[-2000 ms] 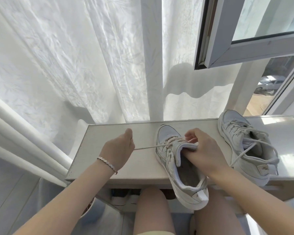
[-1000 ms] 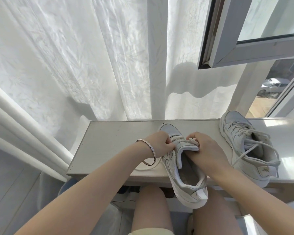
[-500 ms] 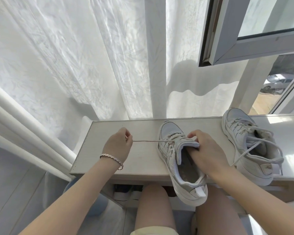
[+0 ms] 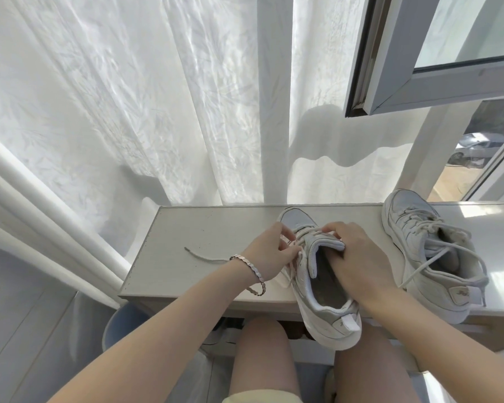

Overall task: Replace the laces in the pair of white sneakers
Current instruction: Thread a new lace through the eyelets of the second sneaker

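Sunlit white curtain (image 4: 128, 97); open window (image 4: 437, 62) right; pale bench (image 4: 186, 237) below

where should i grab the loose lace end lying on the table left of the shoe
Pinch the lace just behind its free tip, coming from above and the left. It lies flat on the table with the tip pointing left. The rest runs under the left hand, busy at the eyelets of the sneaker that the right hand steadies.

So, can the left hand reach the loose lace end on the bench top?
Probably yes. The lace end lies bare on the bench top, just beside the left wrist, nothing over it. The left hand would first have to release the lace it pinches at the sneaker.
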The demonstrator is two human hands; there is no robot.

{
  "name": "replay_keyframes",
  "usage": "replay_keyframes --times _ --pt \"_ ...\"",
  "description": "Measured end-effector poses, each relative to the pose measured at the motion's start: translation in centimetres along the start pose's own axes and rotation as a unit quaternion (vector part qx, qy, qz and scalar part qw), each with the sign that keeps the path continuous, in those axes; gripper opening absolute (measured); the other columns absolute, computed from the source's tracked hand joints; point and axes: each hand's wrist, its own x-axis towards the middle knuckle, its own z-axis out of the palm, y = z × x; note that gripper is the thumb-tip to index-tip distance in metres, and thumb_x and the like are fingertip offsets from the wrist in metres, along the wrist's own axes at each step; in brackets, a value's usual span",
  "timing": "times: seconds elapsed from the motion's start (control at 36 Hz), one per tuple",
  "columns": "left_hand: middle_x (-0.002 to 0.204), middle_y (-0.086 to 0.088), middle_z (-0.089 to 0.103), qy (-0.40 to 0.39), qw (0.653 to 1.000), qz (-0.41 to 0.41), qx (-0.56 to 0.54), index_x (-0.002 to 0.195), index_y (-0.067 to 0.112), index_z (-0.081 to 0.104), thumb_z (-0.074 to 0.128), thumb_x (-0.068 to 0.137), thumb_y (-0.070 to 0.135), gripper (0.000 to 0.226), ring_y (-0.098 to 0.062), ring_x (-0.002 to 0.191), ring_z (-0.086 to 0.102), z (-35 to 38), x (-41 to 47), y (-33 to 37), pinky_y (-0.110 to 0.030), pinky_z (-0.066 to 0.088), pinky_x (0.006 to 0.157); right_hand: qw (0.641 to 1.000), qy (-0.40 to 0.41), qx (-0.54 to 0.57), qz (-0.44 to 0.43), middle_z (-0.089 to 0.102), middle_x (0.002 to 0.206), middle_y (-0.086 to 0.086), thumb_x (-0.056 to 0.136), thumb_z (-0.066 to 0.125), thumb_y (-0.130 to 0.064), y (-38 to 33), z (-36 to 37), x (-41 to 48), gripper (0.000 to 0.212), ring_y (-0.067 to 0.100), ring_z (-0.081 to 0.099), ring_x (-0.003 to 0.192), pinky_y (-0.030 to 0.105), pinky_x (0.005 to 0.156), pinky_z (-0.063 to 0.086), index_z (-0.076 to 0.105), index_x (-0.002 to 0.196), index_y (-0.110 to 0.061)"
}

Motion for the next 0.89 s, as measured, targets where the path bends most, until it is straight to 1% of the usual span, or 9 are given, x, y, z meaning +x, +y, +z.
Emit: replay_keyframes --times 0.14,0.22,0.31,0.39,0.5,0.56,0.72,0.78,0.89 --pt "0.061 0.002 0.050 -0.050 0.996 -0.079 -0.016 0.075 0.014 0.055 0.041 0.098 0.018 0.027 -0.003 0.050 0.055 -1.5 -0.4 0.0 -0.024 0.054 0.064 1.000 -0.012 -0.004 0.014 0.051 0.114 -0.001 0.091 0.049 -0.017 0.2 -0.1 0.5 0.027 0.022 0.053 0.102 0.034 0.077 0.044 0.053 0.117 -0.025" --pt "0.055 0.004 0.041 0.018 0.985 -0.093 -0.146 0.071 0.012 0.057 0.046 0.097 0.022 0.031 -0.005 0.042 0.043 -3.4 -0.9 0.0 -0.022 0.052 0.056 0.998 -0.047 0.038 -0.020 0.042 0.115 -0.001 0.080 0.052 -0.002 0.1 -0.7 0.3 0.050 0.020 0.035 0.120 0.019 0.086 0.030 0.048 0.126 -0.021" --pt "0.050 0.005 0.040 0.054 0.923 -0.086 -0.370 0.071 0.012 0.054 0.047 0.097 0.023 0.029 -0.007 0.039 0.034 -5.0 -1.4 1.1 -0.020 0.045 0.047 0.990 -0.027 0.068 -0.118 0.035 0.120 -0.009 0.072 0.050 0.008 -1.7 -2.1 -0.2 0.063 0.002 0.022 0.120 -0.002 0.084 0.025 0.047 0.129 -0.019" --pt "0.050 0.006 0.041 0.029 0.865 -0.045 -0.499 0.076 0.011 0.055 0.041 0.099 0.020 0.028 -0.005 0.039 0.034 -5.6 -1.8 2.7 -0.019 0.042 0.049 0.978 -0.025 0.101 -0.180 0.047 0.103 -0.019 0.079 0.053 0.005 -3.7 -2.7 -0.1 0.043 -0.007 0.041 0.101 0.000 0.086 0.032 0.061 0.117 -0.015" --pt "0.055 0.005 0.044 0.025 0.819 0.033 -0.572 0.088 0.006 0.058 0.038 0.099 0.013 0.024 -0.004 0.044 0.038 -5.6 -1.8 4.2 -0.017 0.044 0.053 0.971 -0.153 0.153 -0.097 0.061 0.092 -0.019 0.090 0.053 -0.031 -6.4 -1.7 0.2 0.029 -0.009 0.054 0.075 0.011 0.075 0.041 0.062 0.116 -0.021" --pt "0.058 0.003 0.046 0.033 0.811 0.061 -0.581 0.092 0.004 0.058 0.038 0.098 0.009 0.022 -0.004 0.046 0.041 -5.5 -1.6 4.5 -0.017 0.045 0.053 0.947 -0.232 0.209 -0.069 0.066 0.090 -0.014 0.091 0.053 -0.032 -7.2 -1.2 0.4 0.027 -0.005 0.053 0.064 0.010 0.065 0.041 0.062 0.113 -0.020" --pt "0.062 0.002 0.048 0.094 0.831 0.070 -0.544 0.092 0.005 0.060 0.039 0.099 0.006 0.022 -0.004 0.047 0.040 -5.0 -1.0 3.5 -0.016 0.041 0.047 0.780 -0.372 0.483 0.142 0.072 0.086 0.006 0.099 0.037 -0.021 -7.6 -2.7 0.7 0.030 0.007 0.045 0.056 0.013 0.047 0.034 0.064 0.099 -0.009" --pt "0.063 0.001 0.049 0.094 0.827 0.064 -0.551 0.091 0.005 0.060 0.038 0.099 0.006 0.023 -0.005 0.048 0.041 -4.9 -0.9 3.1 -0.017 0.043 0.049 0.780 -0.389 0.473 0.131 0.071 0.085 0.004 0.098 0.041 -0.028 -7.0 -3.3 0.6 0.029 0.006 0.043 0.056 0.012 0.047 0.032 0.065 0.101 -0.010" --pt "0.063 0.002 0.055 0.110 0.821 0.054 -0.558 0.089 0.008 0.059 0.039 0.099 0.008 0.022 -0.006 0.049 0.049 -4.7 -0.3 2.7 -0.020 0.049 0.056 0.833 -0.403 0.374 0.062 0.066 0.074 -0.006 0.092 0.054 -0.023 -6.0 -4.3 0.4 0.016 0.002 0.041 0.051 0.011 0.048 0.033 0.069 0.091 -0.017"
